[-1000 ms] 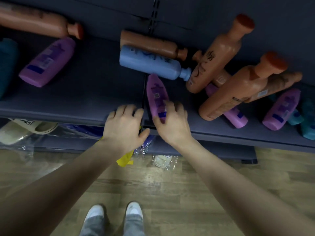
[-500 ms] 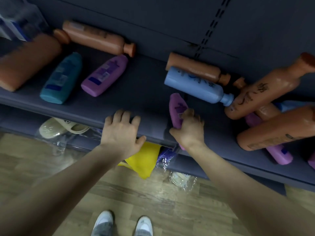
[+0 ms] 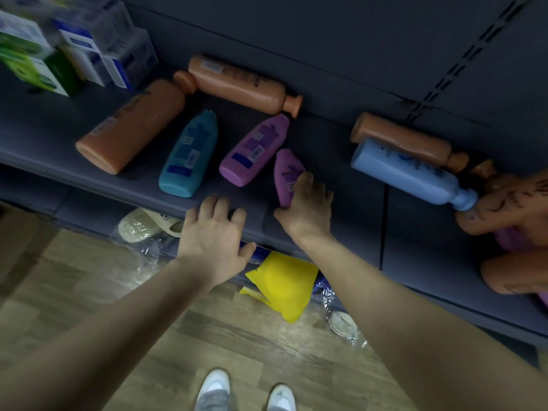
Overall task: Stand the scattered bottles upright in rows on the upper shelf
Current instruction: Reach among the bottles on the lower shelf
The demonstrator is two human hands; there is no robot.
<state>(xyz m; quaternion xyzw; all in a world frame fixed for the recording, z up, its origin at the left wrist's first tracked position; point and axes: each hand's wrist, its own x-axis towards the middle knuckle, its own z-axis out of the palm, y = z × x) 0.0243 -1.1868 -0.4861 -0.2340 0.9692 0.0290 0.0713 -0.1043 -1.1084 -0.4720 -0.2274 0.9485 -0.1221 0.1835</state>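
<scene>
Right hand: my right hand (image 3: 305, 209) grips the small purple bottle (image 3: 286, 173), fingers curled over its near end and thumb on its left side.
Small purple bottle: it is on the upper shelf (image 3: 323, 143), near the front edge, with its far end pointing away from me. It is tilted, and I cannot tell whether it rests on the shelf or is lifted.
Left hand: my left hand (image 3: 213, 232) lies flat on the front edge of the shelf with fingers spread, holding nothing. It is just left of my right hand and does not touch the bottle.
Neighbours: the purple bottle (image 3: 255, 149) lies flat just left of the one I hold. The teal bottle (image 3: 189, 155) and an orange bottle (image 3: 133, 126) lie further left. The back bottle (image 3: 240, 84) lies along the rear wall.
Right side: the blue bottle (image 3: 409, 170) lies well to the right of my hands, with another orange one behind it. More orange bottles are heaped at the frame edge.
Boxes: boxes (image 3: 44, 54) stand at the far left of the shelf.
Change: a second ago my right fingers only lay on the small purple bottle near the blue bottle. Half a second ago they had closed on it. Now it has moved left, close to the purple bottle. My left hand has slid left along the edge.
</scene>
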